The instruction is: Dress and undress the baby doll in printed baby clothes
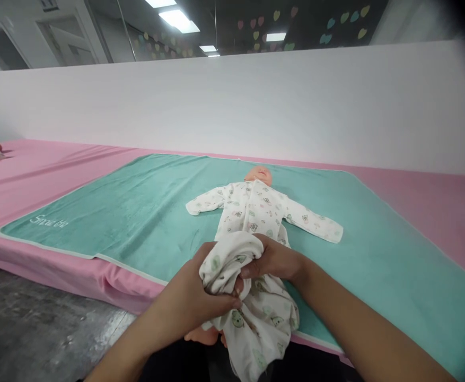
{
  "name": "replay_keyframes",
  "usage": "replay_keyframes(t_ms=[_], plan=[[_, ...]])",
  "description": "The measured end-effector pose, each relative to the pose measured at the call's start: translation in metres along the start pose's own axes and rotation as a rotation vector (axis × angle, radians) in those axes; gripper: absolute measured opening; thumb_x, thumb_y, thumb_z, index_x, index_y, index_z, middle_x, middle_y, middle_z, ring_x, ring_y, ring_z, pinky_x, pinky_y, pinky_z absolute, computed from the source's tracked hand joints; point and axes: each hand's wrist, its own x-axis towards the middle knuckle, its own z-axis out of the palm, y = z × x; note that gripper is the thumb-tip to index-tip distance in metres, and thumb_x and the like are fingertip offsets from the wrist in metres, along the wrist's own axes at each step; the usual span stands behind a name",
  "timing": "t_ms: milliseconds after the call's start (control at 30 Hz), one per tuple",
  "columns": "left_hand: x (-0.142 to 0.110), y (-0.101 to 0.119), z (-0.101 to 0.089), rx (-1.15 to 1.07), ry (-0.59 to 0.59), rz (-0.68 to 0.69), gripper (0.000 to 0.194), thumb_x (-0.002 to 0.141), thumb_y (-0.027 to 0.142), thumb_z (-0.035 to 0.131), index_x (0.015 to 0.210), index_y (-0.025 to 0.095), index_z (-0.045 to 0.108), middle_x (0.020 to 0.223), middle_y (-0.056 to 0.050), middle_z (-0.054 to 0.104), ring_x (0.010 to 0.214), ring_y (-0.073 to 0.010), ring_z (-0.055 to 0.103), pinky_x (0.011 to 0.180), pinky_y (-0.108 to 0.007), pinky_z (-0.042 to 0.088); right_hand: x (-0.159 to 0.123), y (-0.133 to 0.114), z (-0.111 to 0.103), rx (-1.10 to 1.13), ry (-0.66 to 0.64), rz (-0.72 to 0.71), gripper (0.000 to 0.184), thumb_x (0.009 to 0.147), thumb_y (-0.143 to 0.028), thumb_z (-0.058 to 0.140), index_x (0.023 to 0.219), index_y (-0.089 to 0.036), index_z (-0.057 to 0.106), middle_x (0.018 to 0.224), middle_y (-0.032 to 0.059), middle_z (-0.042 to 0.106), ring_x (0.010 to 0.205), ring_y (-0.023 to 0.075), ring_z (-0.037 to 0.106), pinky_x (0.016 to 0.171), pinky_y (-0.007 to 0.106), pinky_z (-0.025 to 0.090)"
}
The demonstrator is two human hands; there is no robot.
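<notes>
Left hand (192,294) and right hand (278,258) both closed on bunched printed cloth (227,261); I view remotely. Doll (259,174) lies face-up on teal blanket (156,201), mostly beyond my grip. Its long axis runs away from me: head far, feet (202,335) near, just below left hand. Right hand is nearer the torso.

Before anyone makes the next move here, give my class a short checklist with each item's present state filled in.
1. Doll face up: ok.
2. Left hand and right hand both gripping the bunched cloth: ok.
3. Sleeves spread to the sides: ok.
4. Doll's arms inside them: cannot tell, covered.
5. Feet on the green blanket: not ok, past its near edge.
</notes>
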Motion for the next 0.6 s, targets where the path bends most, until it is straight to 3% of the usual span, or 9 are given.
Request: replay_keyframes(t_ms=[133,233,300,400,533,600], plan=[[-0.004,0.001,0.007,0.454,0.264,0.202,0.076,0.069,0.007,0.052,0.136,0.035,0.028,0.109,-0.003,0.058,0.084,-0.0188,0.06,0.062,-0.026,0.047,0.0,0.001,0.002,0.024,-0.129,0.067,0.016,0.076,-0.027,0.064,0.072,-0.012,0.061,0.061,-0.0001,0.06,0.059,0.0113,0.058,0.062,0.026,0.05],[0.001,-0.003,0.008,0.712,0.282,0.379,0.081,0.065,0.001,0.043,0.136,0.037,0.026,0.109,-0.002,0.056,0.079,-0.0168,0.059,0.058,-0.025,0.043,-0.002,0.001,0.004,0.018,-0.178,0.147,0.016,0.073,-0.027,0.067,0.075,-0.013,0.06,0.062,-0.001,0.06,0.056,0.0106,0.058,0.055,0.024,0.05],[0.006,-0.003,0.008,0.777,0.243,0.423,0.08,0.062,0.0,0.041,0.133,0.036,0.033,0.105,-0.001,0.058,0.08,-0.0169,0.058,0.059,-0.025,0.043,-0.003,-0.002,0.006,-0.019,-0.203,0.196,0.019,0.069,-0.026,0.07,0.077,-0.013,0.059,0.063,-0.0012,0.06,0.057,0.0114,0.059,0.054,0.025,0.051],[0.005,0.0,0.01,0.724,0.288,0.296,0.062,0.062,0.003,0.044,0.118,0.031,0.05,0.095,0.001,0.064,0.077,-0.0165,0.06,0.059,-0.023,0.042,-0.003,-0.01,0.011,-0.149,-0.142,0.249,0.019,0.068,-0.025,0.07,0.08,-0.015,0.058,0.067,-0.002,0.06,0.059,0.012,0.059,0.055,0.025,0.05],[-0.017,-0.001,0.018,0.567,0.368,-0.062,0.026,0.074,0.017,0.047,0.094,0.028,0.061,0.077,0.002,0.067,0.066,-0.0164,0.061,0.053,-0.022,0.04,0.0,-0.016,0.02,-0.566,0.078,0.245,0.017,0.066,-0.016,0.064,0.082,-0.018,0.058,0.077,-0.0024,0.061,0.07,0.0129,0.058,0.059,0.023,0.044],[-0.035,-0.005,0.025,0.489,0.409,-0.218,0.02,0.077,0.026,0.049,0.092,0.028,0.061,0.073,0.002,0.068,0.064,-0.0179,0.062,0.053,-0.023,0.041,0.002,-0.014,0.024,-0.723,0.096,0.204,0.021,0.063,-0.015,0.064,0.083,-0.02,0.058,0.084,-0.0021,0.062,0.076,0.0142,0.057,0.06,0.023,0.042]])
